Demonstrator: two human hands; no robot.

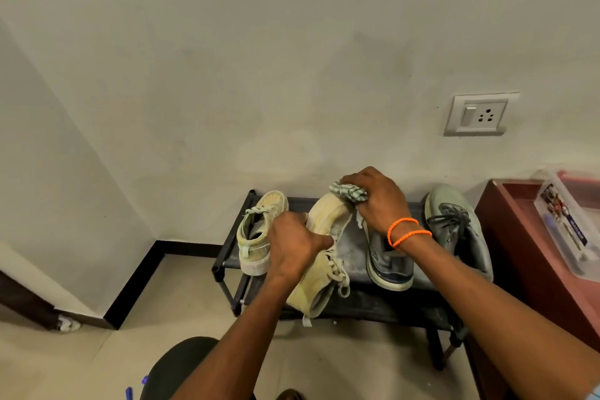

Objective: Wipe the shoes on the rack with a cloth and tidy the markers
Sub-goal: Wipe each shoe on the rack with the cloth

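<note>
- Head view, lower centre of the frame: the left hand (293, 245) has its grip wrapped around the middle of a pale yellow canvas shoe (321, 253), holding it tipped up over the rack (383, 308), toe toward the wall.
- The right hand (376, 198), wearing orange wristbands (406, 232), has its grip bunched around a striped cloth (349, 190) and presses it against the toe of that shoe.
- The shoe looks light, with soft, yielding canvas sides and a stiffer sole; I judge the waist or the sole edge the safest hold, since the upper would buckle under a hard rub. Its loose laces (339, 273) dangle and could snag.
- The cloth is limp and thin; a wad in the palm gives the firmest wiping face.
- The matching yellow shoe (256, 234) stands on the rack just left of the hands. A grey shoe (388, 265) sits just right of them, and a grey-green shoe (454, 224) lies further right.
- The rack is a low black frame with a dusty-looking dark shelf, set against the wall.
- Two blue items (136, 386) lie on the tiled floor (81, 360) at the bottom left, possibly markers; too little shows to tell.
- A wall socket (480, 115) sits at upper right. A reddish cabinet (519, 237) at the right edge carries a clear plastic box (568, 221).
</note>
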